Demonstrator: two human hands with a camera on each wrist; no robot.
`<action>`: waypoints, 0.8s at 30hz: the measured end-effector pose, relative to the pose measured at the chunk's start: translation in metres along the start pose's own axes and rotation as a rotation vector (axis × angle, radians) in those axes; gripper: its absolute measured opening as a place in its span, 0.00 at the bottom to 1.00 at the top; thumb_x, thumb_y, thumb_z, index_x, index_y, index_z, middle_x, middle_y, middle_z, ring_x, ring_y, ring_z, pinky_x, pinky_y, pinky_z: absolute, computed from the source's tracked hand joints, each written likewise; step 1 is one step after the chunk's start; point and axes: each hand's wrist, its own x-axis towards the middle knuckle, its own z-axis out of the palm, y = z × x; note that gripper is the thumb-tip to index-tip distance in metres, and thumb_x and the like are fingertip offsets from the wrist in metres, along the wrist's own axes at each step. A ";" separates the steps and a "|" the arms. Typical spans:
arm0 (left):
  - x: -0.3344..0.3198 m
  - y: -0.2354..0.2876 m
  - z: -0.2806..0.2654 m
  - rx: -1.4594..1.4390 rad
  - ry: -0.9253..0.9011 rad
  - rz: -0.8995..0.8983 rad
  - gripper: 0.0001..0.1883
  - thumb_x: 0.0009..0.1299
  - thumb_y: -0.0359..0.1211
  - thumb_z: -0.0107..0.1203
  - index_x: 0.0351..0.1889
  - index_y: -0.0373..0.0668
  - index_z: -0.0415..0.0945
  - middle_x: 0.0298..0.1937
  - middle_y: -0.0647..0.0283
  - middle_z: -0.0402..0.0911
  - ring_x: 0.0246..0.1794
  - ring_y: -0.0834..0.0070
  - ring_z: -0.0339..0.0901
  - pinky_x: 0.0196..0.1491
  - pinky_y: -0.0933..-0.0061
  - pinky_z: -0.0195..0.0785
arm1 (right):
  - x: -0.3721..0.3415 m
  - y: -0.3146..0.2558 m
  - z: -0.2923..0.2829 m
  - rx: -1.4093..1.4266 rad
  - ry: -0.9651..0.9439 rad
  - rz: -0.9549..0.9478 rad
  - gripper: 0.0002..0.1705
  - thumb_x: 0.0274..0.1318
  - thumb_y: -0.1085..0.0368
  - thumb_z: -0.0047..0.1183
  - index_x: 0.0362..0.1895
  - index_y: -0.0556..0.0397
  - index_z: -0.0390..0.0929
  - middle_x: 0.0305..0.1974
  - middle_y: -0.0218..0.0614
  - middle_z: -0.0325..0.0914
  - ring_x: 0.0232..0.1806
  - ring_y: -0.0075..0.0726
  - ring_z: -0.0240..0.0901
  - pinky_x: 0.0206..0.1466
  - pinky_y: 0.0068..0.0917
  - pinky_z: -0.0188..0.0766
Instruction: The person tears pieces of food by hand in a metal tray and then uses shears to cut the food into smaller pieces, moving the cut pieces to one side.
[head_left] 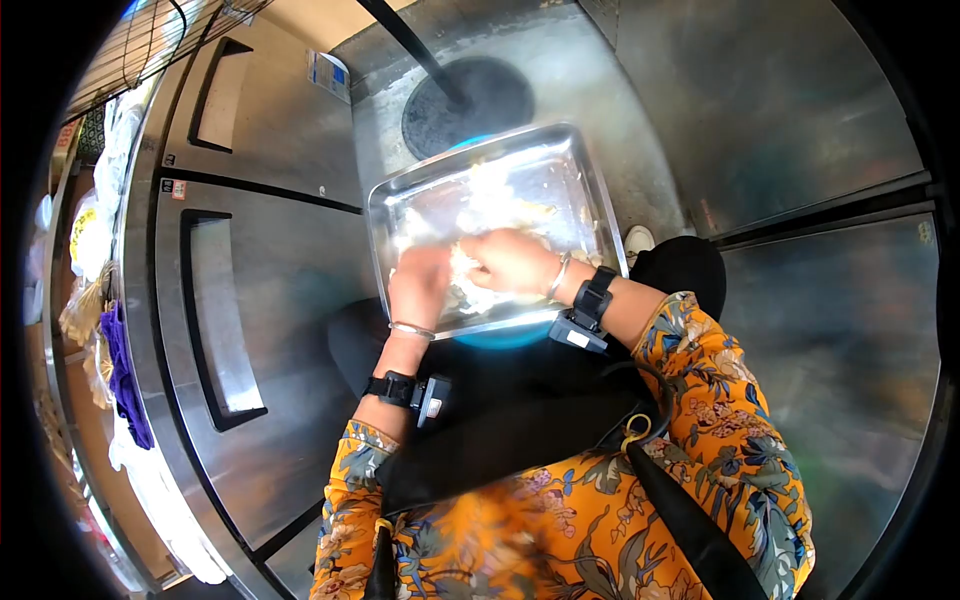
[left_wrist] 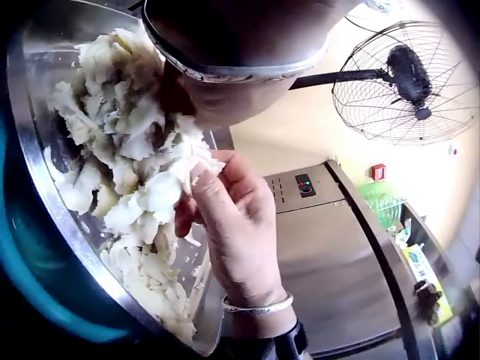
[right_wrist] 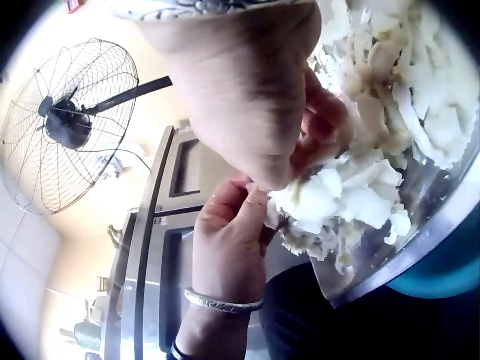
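Ragged, pale white pieces that look like torn mushroom lie heaped in a rectangular steel tray. Over the tray's near part, my left hand and right hand meet, blurred in the head view. Thumb and fingers of the right hand pinch a white mushroom-like piece in the left wrist view. From the right wrist view, the left hand has its thumb against its bent fingers at the edge of a white clump. The near hand's own fingertips are partly hidden in each wrist view.
A blue-green basin shows beneath the tray. Beyond it stands the round black base of a fan. Steel refrigerator cabinets line the left and right. Shelves with bags are at the far left.
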 end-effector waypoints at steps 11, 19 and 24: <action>-0.009 -0.037 0.030 -0.612 0.089 -0.400 0.04 0.68 0.26 0.53 0.38 0.37 0.77 0.34 0.70 0.79 0.29 0.88 0.71 0.32 0.85 0.68 | 0.005 -0.002 0.006 -0.125 0.239 -0.129 0.07 0.50 0.68 0.49 0.34 0.55 0.68 0.30 0.44 0.71 0.27 0.53 0.72 0.31 0.44 0.69; -0.010 -0.033 0.034 -0.697 0.071 -0.401 0.05 0.68 0.27 0.52 0.38 0.37 0.77 0.34 0.67 0.79 0.30 0.83 0.73 0.36 0.81 0.68 | 0.010 0.008 0.009 -0.009 0.218 0.010 0.08 0.44 0.68 0.51 0.31 0.57 0.70 0.26 0.48 0.73 0.29 0.54 0.73 0.31 0.44 0.68; -0.011 -0.036 0.035 -0.679 0.069 -0.414 0.06 0.65 0.29 0.55 0.35 0.38 0.79 0.35 0.62 0.82 0.35 0.75 0.77 0.44 0.74 0.69 | 0.012 0.023 0.018 0.186 0.285 0.065 0.05 0.47 0.69 0.50 0.29 0.56 0.70 0.22 0.45 0.73 0.21 0.46 0.72 0.25 0.37 0.68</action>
